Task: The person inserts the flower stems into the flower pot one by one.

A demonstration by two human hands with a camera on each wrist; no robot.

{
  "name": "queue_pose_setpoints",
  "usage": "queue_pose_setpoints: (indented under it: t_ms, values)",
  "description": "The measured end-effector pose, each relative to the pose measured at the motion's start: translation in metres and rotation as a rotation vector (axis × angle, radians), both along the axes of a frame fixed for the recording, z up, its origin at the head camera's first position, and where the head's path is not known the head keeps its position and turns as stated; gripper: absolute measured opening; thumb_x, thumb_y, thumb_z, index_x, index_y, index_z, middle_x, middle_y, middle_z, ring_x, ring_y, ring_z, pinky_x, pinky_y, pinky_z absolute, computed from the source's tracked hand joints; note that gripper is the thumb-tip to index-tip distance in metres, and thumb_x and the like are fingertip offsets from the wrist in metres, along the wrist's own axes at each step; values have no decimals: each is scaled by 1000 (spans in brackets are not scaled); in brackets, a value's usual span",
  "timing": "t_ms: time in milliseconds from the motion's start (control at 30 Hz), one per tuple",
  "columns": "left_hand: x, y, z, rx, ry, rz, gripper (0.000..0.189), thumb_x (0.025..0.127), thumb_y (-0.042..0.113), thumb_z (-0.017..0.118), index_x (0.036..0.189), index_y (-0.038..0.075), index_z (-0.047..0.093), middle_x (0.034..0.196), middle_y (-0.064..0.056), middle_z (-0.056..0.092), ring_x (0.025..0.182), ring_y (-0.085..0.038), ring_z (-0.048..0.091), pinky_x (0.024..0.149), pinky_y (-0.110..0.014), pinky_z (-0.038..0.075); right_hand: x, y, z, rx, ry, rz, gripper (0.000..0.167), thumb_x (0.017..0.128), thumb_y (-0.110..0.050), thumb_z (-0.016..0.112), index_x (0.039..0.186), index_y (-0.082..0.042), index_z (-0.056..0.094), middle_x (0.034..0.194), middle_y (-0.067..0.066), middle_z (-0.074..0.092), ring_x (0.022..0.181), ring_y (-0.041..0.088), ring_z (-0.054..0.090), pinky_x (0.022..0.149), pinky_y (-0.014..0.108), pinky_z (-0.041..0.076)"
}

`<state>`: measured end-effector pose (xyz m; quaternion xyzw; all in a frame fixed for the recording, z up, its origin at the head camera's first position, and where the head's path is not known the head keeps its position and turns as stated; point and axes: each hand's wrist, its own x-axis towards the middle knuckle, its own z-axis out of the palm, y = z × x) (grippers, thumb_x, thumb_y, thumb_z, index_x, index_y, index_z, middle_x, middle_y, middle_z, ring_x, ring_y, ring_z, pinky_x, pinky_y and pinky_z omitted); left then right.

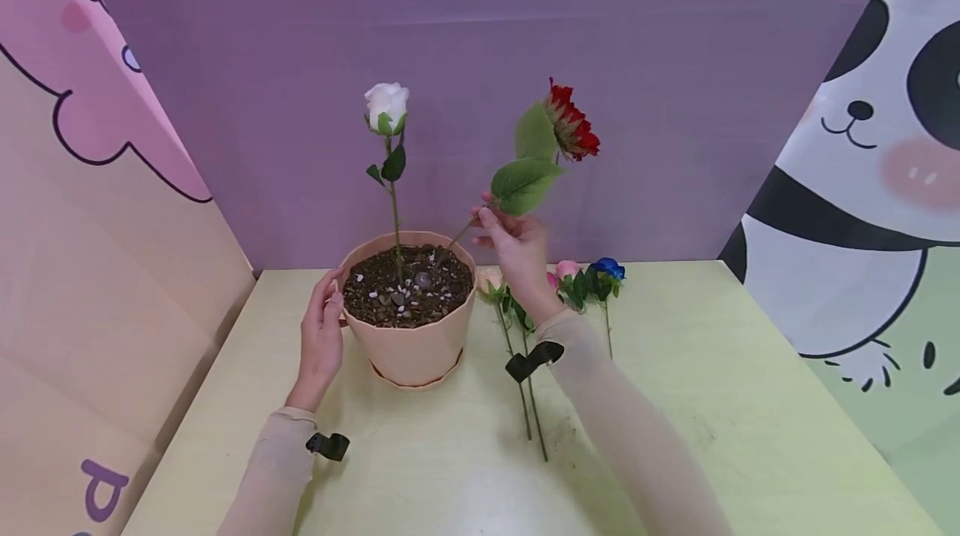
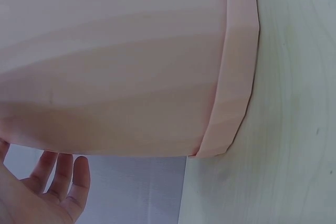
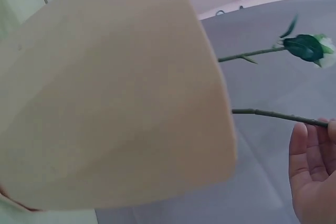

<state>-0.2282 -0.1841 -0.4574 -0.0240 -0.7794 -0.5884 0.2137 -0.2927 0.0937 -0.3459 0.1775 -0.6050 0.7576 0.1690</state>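
A peach flowerpot (image 1: 408, 348) filled with dark soil (image 1: 375, 290) stands on the table, a white rose (image 1: 387, 107) upright in it. My left hand (image 1: 322, 340) rests against the pot's left side, and the left wrist view shows its fingers (image 2: 63, 174) along the pot wall. With thumb and fingers my right hand (image 1: 517, 248) pinches the stem of a red flower (image 1: 573, 123) with broad green leaves. That flower leans right, its stem (image 3: 278, 115) running down to the right part of the soil; the pot rim hides the lower end in the right wrist view.
Right of the pot, partly behind my right arm, lie a peach rose (image 1: 491, 280), a pink rose (image 1: 567, 269) and a blue rose (image 1: 608, 268) with long stems on the pale table (image 1: 420, 461). A purple backdrop (image 1: 465, 36) stands behind, with printed cloths on both sides.
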Motion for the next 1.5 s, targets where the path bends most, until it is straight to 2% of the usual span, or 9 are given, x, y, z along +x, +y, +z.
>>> queue_pose_setpoints:
  t_ms: [67,200,367,500,667,833,1033,1300,1500]
  values:
    - [0,-1,-1,3,-3,0,48,116,28,33,162,16,43,163,-16,46,145,-36,46,93,-25,48,-2,-6,-1,19,15,0,33,105,-2,63,136,8,66,117,33,74,93,9,77,78,29,65]
    - [-1,-1,-2,10,-9,-10,48,116,29,33,162,17,42,164,-14,45,146,-34,45,95,-26,48,-6,-17,-4,63,25,-3,32,104,-1,63,134,9,67,112,29,76,89,3,76,76,32,65]
    - [-2,-1,-3,12,12,-15,48,116,28,34,161,17,43,164,-15,45,147,-35,45,92,-22,48,-9,-27,-6,126,32,1,32,104,-1,64,134,10,67,116,37,72,88,1,74,78,41,66]
    - [-3,-2,-3,9,23,-12,48,116,28,34,161,16,44,164,-16,45,146,-36,46,90,-22,48,-10,-33,-6,183,57,-6,32,104,-3,65,134,6,69,116,38,71,85,2,72,77,35,66]
    - [-3,-2,-1,1,28,0,48,116,27,33,161,16,43,163,-16,45,146,-36,46,96,-36,50,-13,-41,-2,264,66,12,30,104,-7,67,131,2,73,113,33,74,88,15,75,80,33,65]
    - [-2,-2,0,2,17,3,48,116,27,33,161,16,43,164,-16,45,147,-38,45,98,-44,50,-15,-48,-1,330,76,10,24,103,-8,68,123,3,75,108,28,76,90,43,75,85,48,65]
    - [0,0,0,4,14,-2,48,115,27,33,161,16,43,164,-16,44,148,-38,44,102,-53,51,-13,-55,-3,378,43,32,23,104,-7,66,119,9,74,112,30,76,92,44,75,85,50,64]
    - [0,0,-2,4,24,3,48,116,27,33,161,16,44,164,-15,45,146,-35,46,91,-21,48,-17,-59,-10,631,63,-18,21,105,-15,67,111,2,78,99,18,79,88,37,75,80,39,63]
    - [-1,1,-2,7,34,3,48,115,26,34,161,16,44,164,-15,46,147,-35,45,89,-17,46,-16,-61,-12,761,124,-54,23,106,-19,66,108,-1,79,92,14,79,83,24,72,76,30,55]
